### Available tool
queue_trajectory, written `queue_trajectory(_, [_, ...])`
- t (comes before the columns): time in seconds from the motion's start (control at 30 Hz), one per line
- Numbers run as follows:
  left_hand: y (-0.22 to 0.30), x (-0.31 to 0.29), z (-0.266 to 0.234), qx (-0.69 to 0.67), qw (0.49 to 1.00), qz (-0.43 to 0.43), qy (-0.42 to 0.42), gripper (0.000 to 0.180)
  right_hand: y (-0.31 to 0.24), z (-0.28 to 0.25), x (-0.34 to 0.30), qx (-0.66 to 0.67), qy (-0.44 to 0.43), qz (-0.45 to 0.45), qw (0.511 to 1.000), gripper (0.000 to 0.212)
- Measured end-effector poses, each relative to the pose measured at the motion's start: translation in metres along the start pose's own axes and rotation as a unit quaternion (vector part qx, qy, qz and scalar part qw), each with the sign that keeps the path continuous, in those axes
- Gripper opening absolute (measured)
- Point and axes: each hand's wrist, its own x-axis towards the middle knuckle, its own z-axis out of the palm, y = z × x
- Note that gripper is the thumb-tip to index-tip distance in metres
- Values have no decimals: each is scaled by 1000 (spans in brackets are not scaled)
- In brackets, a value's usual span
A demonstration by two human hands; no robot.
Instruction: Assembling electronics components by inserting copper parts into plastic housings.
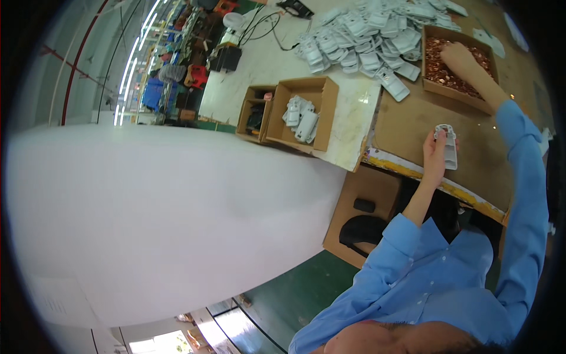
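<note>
My left hand (435,156) is closed around a white plastic housing (450,154) with hollow compartments, held just above the near edge of the brown tabletop. My right hand (457,59) reaches into a shallow cardboard box (458,93) full of small copper-coloured metal parts (439,69). Its fingertips are down among the parts, so whether they grip any cannot be made out. Left of that box lies a large heap of similar white plastic housings (368,35), with one housing (392,84) lying at the heap's near edge.
On the white tabletop (348,127) to the left stand a cardboard box (327,115) with several white housings and a narrower box (243,121) with dark items. Cables (259,26) lie farther back. A yellow-taped edge (466,193) borders the table, and a large white panel (165,224) fills the left.
</note>
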Motion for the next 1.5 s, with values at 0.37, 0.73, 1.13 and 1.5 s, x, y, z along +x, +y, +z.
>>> queue_trajectory(0.37, [0, 4, -15, 7, 999, 24, 23, 24, -8, -18, 5, 79, -25, 23, 996, 8])
queue_trajectory(0.73, [1, 3, -18, 75, 996, 49, 23, 24, -8, -29, -8, 192, -54, 110, 974, 17])
queue_trajectory(1.13, [-2, 2, -15, 89, 994, 65, 29, 23, -5, -51, -30, 221, -18, 117, 968, 14])
queue_trajectory(1.5, [9, -19, 33, 140, 989, -41, -24, 25, -33, -130, -188, 429, -10, 14, 903, 14])
